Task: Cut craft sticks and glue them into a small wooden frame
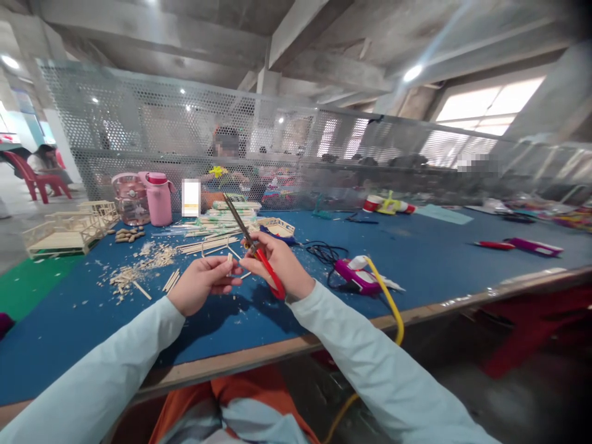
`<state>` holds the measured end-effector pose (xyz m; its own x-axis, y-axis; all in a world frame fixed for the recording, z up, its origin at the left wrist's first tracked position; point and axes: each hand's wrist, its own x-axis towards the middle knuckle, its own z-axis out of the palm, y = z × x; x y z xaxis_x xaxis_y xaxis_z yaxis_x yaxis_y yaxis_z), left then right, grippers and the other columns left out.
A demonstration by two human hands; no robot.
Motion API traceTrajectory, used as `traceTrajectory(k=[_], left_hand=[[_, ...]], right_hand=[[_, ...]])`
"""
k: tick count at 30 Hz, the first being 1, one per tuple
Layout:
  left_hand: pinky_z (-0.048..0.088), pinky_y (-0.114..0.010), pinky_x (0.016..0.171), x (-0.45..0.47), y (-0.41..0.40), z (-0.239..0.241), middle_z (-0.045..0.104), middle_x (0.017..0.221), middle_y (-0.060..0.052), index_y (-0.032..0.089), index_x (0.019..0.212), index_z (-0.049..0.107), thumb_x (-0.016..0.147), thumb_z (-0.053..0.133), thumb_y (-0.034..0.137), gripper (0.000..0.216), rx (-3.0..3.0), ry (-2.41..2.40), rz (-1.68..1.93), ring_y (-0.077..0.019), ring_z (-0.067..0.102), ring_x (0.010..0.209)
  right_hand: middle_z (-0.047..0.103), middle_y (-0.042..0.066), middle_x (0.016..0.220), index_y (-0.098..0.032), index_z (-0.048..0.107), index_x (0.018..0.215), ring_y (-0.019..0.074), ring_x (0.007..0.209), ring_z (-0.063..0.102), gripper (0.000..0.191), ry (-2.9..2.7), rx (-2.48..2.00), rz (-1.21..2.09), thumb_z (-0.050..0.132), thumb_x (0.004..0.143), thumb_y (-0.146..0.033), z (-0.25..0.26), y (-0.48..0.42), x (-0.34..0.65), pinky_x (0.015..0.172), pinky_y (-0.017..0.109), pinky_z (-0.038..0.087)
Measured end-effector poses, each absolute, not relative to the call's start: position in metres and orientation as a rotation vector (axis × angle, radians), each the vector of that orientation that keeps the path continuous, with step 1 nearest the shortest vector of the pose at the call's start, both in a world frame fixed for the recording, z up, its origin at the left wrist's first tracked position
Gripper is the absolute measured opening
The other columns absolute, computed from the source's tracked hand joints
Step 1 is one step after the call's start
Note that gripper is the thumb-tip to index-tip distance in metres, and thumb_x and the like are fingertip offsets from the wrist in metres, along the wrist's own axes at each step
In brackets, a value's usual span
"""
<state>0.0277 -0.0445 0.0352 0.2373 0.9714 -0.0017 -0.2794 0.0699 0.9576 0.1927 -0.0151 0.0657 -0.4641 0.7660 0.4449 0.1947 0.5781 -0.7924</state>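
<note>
Okay, left grip [198, 285] is closed in a pinch on a short wood piece [230, 259], held just above the blue surface [296, 317]. Right grip [285, 266] is wrapped around the red-handled scissors [271, 271], blades pointing up and away, near the left fingertips. Wood scraps [139, 268] lie scattered to the left, with a few short sticks [171, 280] between them and the left grip. Peanuts [129, 235] sit behind the scraps, pink bottle [160, 203] just beyond. Purple device [358, 276] is right of the right grip, yellow cord [392, 305] running over the near edge.
</note>
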Motion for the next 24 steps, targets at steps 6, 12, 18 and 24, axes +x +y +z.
traceTrajectory(k=[6, 12, 18, 24], left_hand=[[0.049, -0.016, 0.054, 0.025, -0.044, 0.036, 0.068, 0.076, -0.003, 0.014, 0.076, 0.065, 0.058, 0.075, 0.034, 0.029, 1.013, 0.828, 1.205, -0.0101, 0.064, 0.065], [0.049, -0.018, 0.056, 0.025, -0.044, 0.038, 0.068, 0.075, -0.004, 0.014, 0.078, 0.066, 0.061, 0.072, 0.038, 0.031, 1.092, 0.850, 1.199, -0.0099, 0.063, 0.064], [0.049, -0.020, 0.057, 0.026, -0.044, 0.038, 0.068, 0.075, -0.004, 0.014, 0.082, 0.066, 0.056, 0.074, 0.039, 0.037, 1.123, 0.871, 1.214, -0.0112, 0.063, 0.063], [0.049, -0.021, 0.057, 0.025, -0.047, 0.040, 0.067, 0.071, -0.003, 0.014, 0.086, 0.067, 0.057, 0.073, 0.040, 0.039, 1.181, 0.889, 1.185, -0.0117, 0.063, 0.064]], right_hand=[[0.052, -0.002, 0.067, -0.016, 0.051, 0.095, 0.0095, 0.057, 0.047, 0.038, -1.979, -0.804, 0.828, 0.066, 0.067, -0.037, 0.064, -0.018, 0.196, 0.055, 0.022, 0.040], [0.048, -0.002, 0.066, -0.013, 0.049, 0.099, 0.0089, 0.056, 0.041, 0.043, -2.215, -0.859, 0.708, 0.056, 0.074, -0.048, 0.075, -0.022, 0.208, 0.054, 0.022, 0.037], [0.048, 0.000, 0.068, -0.012, 0.050, 0.103, 0.0096, 0.057, 0.037, 0.053, -2.505, -0.863, 0.605, 0.048, 0.076, -0.058, 0.081, -0.027, 0.216, 0.053, 0.021, 0.033], [0.049, 0.001, 0.071, -0.011, 0.051, 0.100, 0.0102, 0.060, 0.038, 0.057, -2.573, -0.799, 0.659, 0.040, 0.077, -0.062, 0.085, -0.027, 0.216, 0.056, 0.022, 0.034]])
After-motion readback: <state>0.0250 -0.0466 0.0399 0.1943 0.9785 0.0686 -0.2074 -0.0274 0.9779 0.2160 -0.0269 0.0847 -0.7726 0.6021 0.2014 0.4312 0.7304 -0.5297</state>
